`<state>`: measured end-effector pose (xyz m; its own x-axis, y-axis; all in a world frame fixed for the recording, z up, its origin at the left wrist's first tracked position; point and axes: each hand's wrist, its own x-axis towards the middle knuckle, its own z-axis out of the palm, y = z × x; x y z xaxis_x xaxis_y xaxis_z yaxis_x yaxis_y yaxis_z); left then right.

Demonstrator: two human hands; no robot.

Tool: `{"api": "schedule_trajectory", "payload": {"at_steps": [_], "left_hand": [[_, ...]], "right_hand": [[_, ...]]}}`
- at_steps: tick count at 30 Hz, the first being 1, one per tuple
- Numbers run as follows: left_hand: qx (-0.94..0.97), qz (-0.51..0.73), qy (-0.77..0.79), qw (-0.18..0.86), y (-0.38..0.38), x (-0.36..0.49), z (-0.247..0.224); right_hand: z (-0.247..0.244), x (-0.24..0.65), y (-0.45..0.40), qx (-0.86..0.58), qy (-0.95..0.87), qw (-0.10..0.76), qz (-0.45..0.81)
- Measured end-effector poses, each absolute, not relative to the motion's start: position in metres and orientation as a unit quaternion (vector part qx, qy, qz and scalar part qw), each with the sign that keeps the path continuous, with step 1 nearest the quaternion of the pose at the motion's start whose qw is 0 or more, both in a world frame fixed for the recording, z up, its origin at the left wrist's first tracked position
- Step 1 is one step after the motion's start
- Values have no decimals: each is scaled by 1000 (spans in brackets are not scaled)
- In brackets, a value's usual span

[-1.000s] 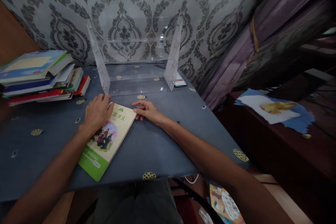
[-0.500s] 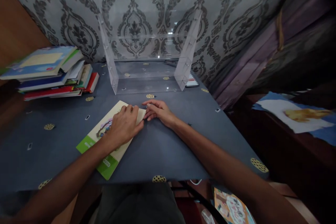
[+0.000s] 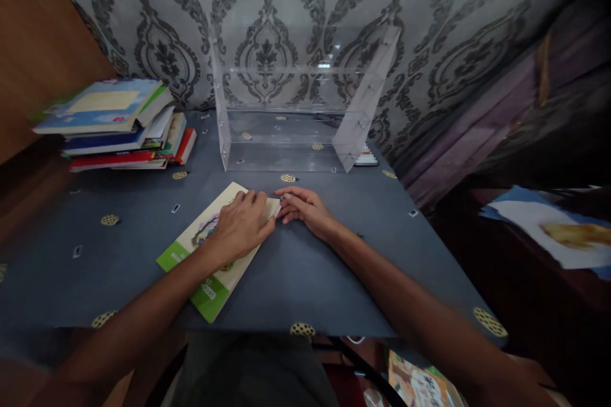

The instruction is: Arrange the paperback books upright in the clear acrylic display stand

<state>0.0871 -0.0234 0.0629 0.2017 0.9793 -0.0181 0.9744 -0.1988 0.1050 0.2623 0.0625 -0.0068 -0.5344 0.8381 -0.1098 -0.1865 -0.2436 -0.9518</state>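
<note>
We see, in the head view, a green-and-cream book (image 3: 219,280) lying aslant on the dark patterned tabletop (image 3: 305,273), left of the frame's center. Our left hand (image 3: 241,226) lies palm down across its upper part, fingers bent over the cover; whether that grip closes on the book, we cannot tell. Our right hand (image 3: 305,210), near center, has its curled fingertips at the book's upper right corner; we cannot tell if its grip pinches the pages. A clear acrylic rack (image 3: 296,146) stands above our hands in the frame, against patterned wallpaper (image 3: 267,51). Stacked books (image 3: 124,127) sit at upper left.
</note>
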Motion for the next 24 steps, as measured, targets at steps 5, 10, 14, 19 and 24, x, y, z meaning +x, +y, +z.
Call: {"api": "schedule_trajectory", "payload": {"at_steps": [5,10,14,19,24], "left_hand": [[781,41,623,30,-24,87,57],[812,42,581,24,-31,79,53],[844,78,529,35,-50,45,41],[795,132,592,32,-74,-10,11],[796,184,575,47,-75,-24,-11]], "right_hand": [[-6,261,61,-323,-511,353,714],[-7,258,60,-329,-553,344,684],[-10,257,57,-334,-568,340,671],[-8,245,65,-352,-553,357,665],[0,210,99,-418,-502,400,643]]}}
